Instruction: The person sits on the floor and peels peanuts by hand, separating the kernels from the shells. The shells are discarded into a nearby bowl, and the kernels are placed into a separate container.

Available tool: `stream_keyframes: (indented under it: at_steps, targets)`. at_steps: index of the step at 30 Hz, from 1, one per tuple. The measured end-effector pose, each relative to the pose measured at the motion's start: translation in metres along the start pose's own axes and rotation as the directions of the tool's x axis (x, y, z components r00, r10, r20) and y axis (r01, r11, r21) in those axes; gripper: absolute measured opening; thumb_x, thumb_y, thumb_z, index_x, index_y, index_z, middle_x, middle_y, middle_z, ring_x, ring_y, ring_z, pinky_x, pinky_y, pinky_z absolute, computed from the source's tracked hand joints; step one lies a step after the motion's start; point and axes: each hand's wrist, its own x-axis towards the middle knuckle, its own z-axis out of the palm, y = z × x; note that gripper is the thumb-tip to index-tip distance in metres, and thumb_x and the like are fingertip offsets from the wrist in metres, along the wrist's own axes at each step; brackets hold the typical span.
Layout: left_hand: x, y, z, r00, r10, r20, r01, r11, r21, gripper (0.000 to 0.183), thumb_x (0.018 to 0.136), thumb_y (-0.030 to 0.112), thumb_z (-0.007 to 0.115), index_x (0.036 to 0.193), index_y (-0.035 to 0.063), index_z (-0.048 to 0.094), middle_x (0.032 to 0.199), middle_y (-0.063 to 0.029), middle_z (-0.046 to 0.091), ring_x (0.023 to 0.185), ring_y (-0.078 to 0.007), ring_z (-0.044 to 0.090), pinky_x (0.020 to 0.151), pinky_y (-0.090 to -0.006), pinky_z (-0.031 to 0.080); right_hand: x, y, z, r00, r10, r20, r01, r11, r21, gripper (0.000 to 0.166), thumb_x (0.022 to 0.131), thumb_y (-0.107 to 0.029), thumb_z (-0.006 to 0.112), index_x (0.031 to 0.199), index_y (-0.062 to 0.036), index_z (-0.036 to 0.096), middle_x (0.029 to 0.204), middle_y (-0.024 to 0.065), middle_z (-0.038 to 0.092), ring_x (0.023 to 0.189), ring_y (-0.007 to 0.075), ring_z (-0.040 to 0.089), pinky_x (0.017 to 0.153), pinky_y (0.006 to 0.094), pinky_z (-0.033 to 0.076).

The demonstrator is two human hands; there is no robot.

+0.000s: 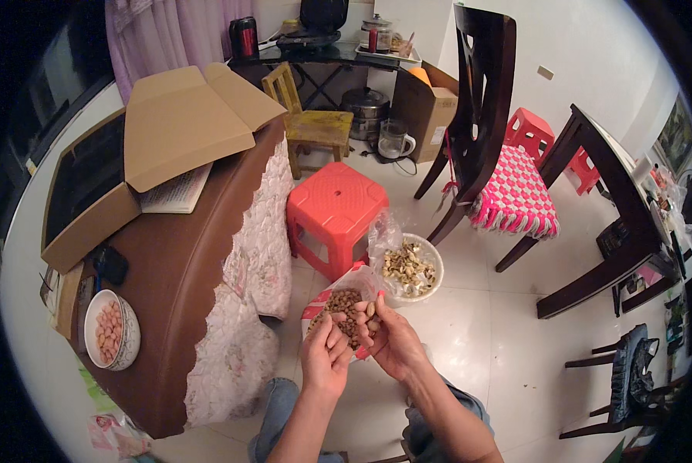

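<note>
My right hand (393, 342) holds unshelled peanuts (371, 309), one of them upright by the thumb and others lower between the fingers. Close beside it, my left hand (327, 354) has its fingers curled; whether anything is in them is hidden. Both hands are above a red and white plastic bag (317, 309), opened wide and filled with unshelled peanuts (343, 305). Just beyond my right hand stands a white waste bin (435, 282) with a clear liner, holding peanut shells (408, 266). On the brown sofa arm at left, a patterned white bowl (127, 341) contains shelled pink peanuts (109, 330).
A red plastic stool (339, 199) stands behind the bag. An open cardboard box (91, 228) lies on the brown sofa (178, 278). Right of the bin are a dark wooden chair (482, 92) with a pink and white cushion (516, 188) and a dark table (606, 168).
</note>
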Motion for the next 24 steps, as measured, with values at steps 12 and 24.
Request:
stream_keyframes:
  at_steps: [12,24]
  targets:
    - [-0.023,0.007,0.019,0.959,0.252,0.131,-0.282,0.798,0.532,0.015,0.093,0.015,0.062,0.102,0.0030,0.066,0.064,0.0092,0.049,0.048,0.0025,0.035,0.041,-0.0172,0.023,-0.016,-0.001,0.012,0.997,0.038,0.066,-0.030,0.993,-0.118,0.019,0.094,-0.023,0.059,0.097,-0.0051,0.056,0.067,-0.0010,0.051,0.051,0.0050,0.035,0.044,0.0187,0.026]
    - [-0.021,0.007,0.018,0.960,0.253,0.123,-0.279,0.801,0.530,0.017,0.089,0.013,0.068,0.099,0.0001,0.064,0.066,0.0085,0.050,0.052,0.0027,0.037,0.044,-0.0175,0.023,-0.023,-0.011,0.024,0.993,-0.110,0.046,0.119,0.960,-0.252,0.015,0.093,-0.018,0.062,0.098,-0.0045,0.058,0.068,-0.0007,0.054,0.053,0.0047,0.041,0.046,0.0192,0.030]
